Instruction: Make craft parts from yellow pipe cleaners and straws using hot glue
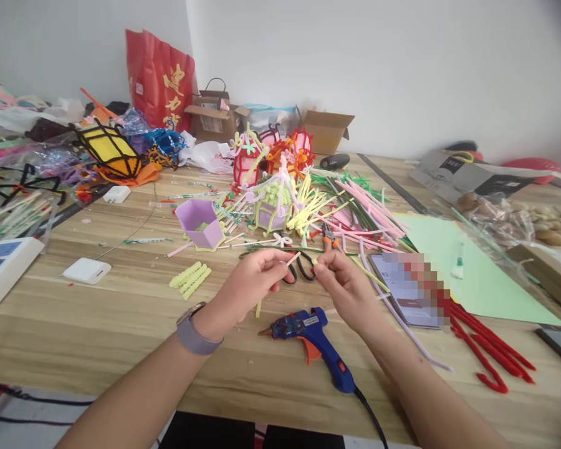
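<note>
My left hand (262, 274), a watch on its wrist, pinches a thin pale stick (295, 257) that points up to the right. Close by on the right, my right hand (345, 284) has thumb and fingers pressed together on a small pale yellow piece (315, 262), perhaps the end of a pipe cleaner. A small gap separates the two. Behind the fingertips show the black handles of scissors (306, 272). Just beyond them lie orange-handled pliers (328, 236). Nearer me, a blue glue gun (325, 343) rests on its side, nozzle to the left.
Twisted yellow-green pipe cleaner strips (191, 279) lie left of my hands, below a purple open box (199, 221). A purple and green lantern (271, 209) stands behind, beside yellow pipe cleaners (308, 206). At right are a phone (404, 290), red pipe cleaners (486, 343) and green sheet (490, 274).
</note>
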